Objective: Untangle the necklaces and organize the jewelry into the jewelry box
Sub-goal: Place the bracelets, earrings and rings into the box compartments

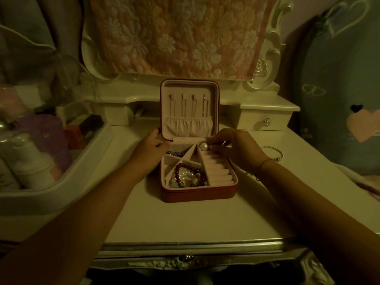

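At box front: red bead bracelet (190,175) lies coiled in the nearest compartment of the jewelry box (197,194).
Left hand (149,153): fingers curled over the box's left rear rim, steadying it.
Right hand (234,149): fingertips pinch a pearl piece (203,146) above the far end of the ring rolls (218,170).
Risk: a loose pinch may let the round pearl slip into the adjoining compartment.
Bangle (273,151): on the table (185,223), right of the box, not yet stored.
Lid (189,87): upright; chains hang inside.

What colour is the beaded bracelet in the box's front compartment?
The bracelet is mostly dark red; the head view shows it.
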Demonstrator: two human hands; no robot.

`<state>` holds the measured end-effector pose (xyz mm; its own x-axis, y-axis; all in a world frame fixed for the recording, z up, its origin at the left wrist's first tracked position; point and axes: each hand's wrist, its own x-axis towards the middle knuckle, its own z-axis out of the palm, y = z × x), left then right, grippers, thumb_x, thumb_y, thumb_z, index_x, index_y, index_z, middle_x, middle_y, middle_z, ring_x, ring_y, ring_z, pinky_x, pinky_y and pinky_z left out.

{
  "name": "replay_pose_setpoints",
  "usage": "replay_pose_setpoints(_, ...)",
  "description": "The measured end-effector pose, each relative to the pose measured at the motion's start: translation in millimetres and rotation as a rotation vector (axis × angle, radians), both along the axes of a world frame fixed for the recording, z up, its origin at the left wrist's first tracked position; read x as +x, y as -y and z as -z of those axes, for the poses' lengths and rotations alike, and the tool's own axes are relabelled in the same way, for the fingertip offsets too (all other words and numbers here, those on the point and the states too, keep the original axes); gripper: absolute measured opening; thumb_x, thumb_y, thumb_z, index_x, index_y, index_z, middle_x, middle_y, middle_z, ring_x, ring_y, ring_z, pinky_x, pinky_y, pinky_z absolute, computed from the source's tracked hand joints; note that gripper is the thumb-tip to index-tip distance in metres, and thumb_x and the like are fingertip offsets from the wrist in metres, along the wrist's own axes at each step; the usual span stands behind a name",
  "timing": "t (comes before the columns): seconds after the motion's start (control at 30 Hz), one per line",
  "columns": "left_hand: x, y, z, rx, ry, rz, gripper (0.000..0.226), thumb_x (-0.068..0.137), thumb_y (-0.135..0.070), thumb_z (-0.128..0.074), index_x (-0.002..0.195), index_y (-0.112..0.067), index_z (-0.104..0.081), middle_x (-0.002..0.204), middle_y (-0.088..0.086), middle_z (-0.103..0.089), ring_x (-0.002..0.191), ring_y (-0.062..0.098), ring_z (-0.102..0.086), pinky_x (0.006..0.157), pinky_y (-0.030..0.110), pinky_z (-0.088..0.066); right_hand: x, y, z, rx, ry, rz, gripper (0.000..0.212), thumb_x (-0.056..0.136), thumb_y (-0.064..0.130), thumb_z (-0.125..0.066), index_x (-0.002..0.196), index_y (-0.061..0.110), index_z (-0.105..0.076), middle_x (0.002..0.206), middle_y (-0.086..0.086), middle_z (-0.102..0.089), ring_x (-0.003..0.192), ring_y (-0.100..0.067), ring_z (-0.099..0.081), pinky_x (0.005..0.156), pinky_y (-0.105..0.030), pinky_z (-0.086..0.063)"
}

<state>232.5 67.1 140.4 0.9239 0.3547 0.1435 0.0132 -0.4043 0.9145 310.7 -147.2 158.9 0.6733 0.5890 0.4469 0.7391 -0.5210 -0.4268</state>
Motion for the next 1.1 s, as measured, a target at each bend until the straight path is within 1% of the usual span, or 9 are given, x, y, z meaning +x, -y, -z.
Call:
replay_pose_setpoints(0.13, 0, -2, 0, -0.007, -0.008, 0.003, 0.031, 0.093, -0.022, -0.054, 0.123, -0.025, -0.05, 0.099, -0.003, -0.069, 0.09, 0.017, -0.067, 0.087, 0.044, -0.052, -1, 10, -7, 0.03, -0.003, 0.058, 0.025, 0.087, 0.017, -0.063, 0.112, 0.016, -0.066, 0.101, 0.003, -0.061, 0.079, -0.004, -0.055, 0.067, -0.008, -0.041)
replay_pose_setpoints(0.23, 1, -1, 1, -0.003, -0.012, 0.003, 0.036, 0.093, -0.024, -0.055, 0.129, -0.023, -0.048, 0.101, -0.003, -0.069, 0.091, 0.016, -0.066, 0.087, 0.043, -0.052, 16, 44, -21, 0.154, 0.05, 0.316, 0.027, 0.089, 0.015, -0.059, 0.116, 0.012, -0.061, 0.11, -0.003, -0.062, 0.092, -0.006, -0.053, 0.076, -0.012, -0.04)
replay_pose_setpoints(0.27, 1, -1, 1, 0.003, -0.01, 0.001, 0.036, 0.093, -0.024, -0.055, 0.129, -0.023, -0.048, 0.098, -0.006, -0.068, 0.091, 0.015, -0.066, 0.086, 0.041, -0.052, 23, 58, -24, 0.172, 0.024, 0.41, 0.026, 0.089, 0.016, -0.059, 0.114, 0.01, -0.062, 0.112, -0.005, -0.063, 0.094, -0.008, -0.053, 0.081, -0.016, -0.04)
replay_pose_setpoints(0.33, 2, 0, 1, 0.009, -0.008, 0.0, 0.034, 0.094, -0.023, -0.054, 0.127, -0.024, -0.049, 0.091, -0.012, -0.065, 0.089, 0.013, -0.065, 0.085, 0.039, -0.052, 37, 86, -25, 0.08, -0.101, 0.574, 0.024, 0.088, 0.018, -0.06, 0.11, 0.007, -0.063, 0.109, -0.011, -0.064, 0.092, -0.015, -0.053, 0.082, -0.027, -0.042)
replay_pose_setpoints(0.43, 2, -2, 1, 0.01, -0.016, -0.001, 0.037, 0.094, -0.024, -0.054, 0.13, -0.023, -0.047, 0.094, -0.009, -0.067, 0.089, 0.016, -0.066, 0.087, 0.044, -0.052, 46, 111, -13, -0.066, -0.341, 0.709, 0.026, 0.086, 0.022, -0.063, 0.104, 0.003, -0.064, 0.104, -0.015, -0.064, 0.091, -0.024, -0.055, 0.083, -0.034, -0.043)
replay_pose_setpoints(0.57, 1, -3, 2, 0.014, -0.006, -0.004, 0.038, 0.093, -0.024, -0.055, 0.131, -0.022, -0.049, 0.102, -0.003, -0.069, 0.093, 0.019, -0.066, 0.089, 0.048, -0.051, 48, 118, 2, -0.171, -0.468, 0.771, 0.028, 0.088, 0.027, -0.062, 0.104, 0.004, -0.063, 0.089, -0.01, -0.06, 0.083, -0.021, -0.052, 0.075, -0.031, -0.042)
replay_pose_setpoints(0.8, 1, -1, 1, 0.015, -0.019, -0.009, 0.04, 0.093, -0.024, -0.055, 0.132, -0.02, -0.048, 0.107, 0.001, -0.068, 0.092, 0.021, -0.066, 0.088, 0.047, -0.051, 51, 111, 8, -0.234, -0.342, 0.805, 0.023, 0.092, 0.018, -0.055, 0.099, -0.003, -0.061, 0.085, -0.013, -0.053, 0.08, -0.023, -0.047, 0.072, -0.03, -0.035)
replay_pose_setpoints(0.97, 0, 0, 0, 0.006, -0.017, -0.003, 0.042, 0.094, -0.022, -0.054, 0.134, -0.016, -0.045, 0.106, 0.0, -0.068, 0.092, 0.018, -0.065, 0.087, 0.042, -0.051, 54, 111, 12, -0.223, -0.382, 0.841, 0.024, 0.093, 0.023, -0.053, 0.092, 0.0, -0.061, 0.084, -0.015, -0.056, 0.08, -0.027, -0.05, 0.072, -0.033, -0.036)
replay_pose_setpoints(1.1, 0, 0, 0, 0.006, -0.013, -0.005, 0.038, 0.094, -0.021, -0.054, 0.131, -0.017, -0.047, 0.105, 0.0, -0.068, 0.089, 0.015, -0.065, 0.084, 0.038, -0.051, 49, 113, 8, -0.05, -0.354, 0.807, 0.025, 0.095, 0.022, -0.051, 0.092, 0.0, -0.061, 0.084, -0.015, -0.056, 0.08, -0.025, -0.049, 0.075, -0.033, -0.038)
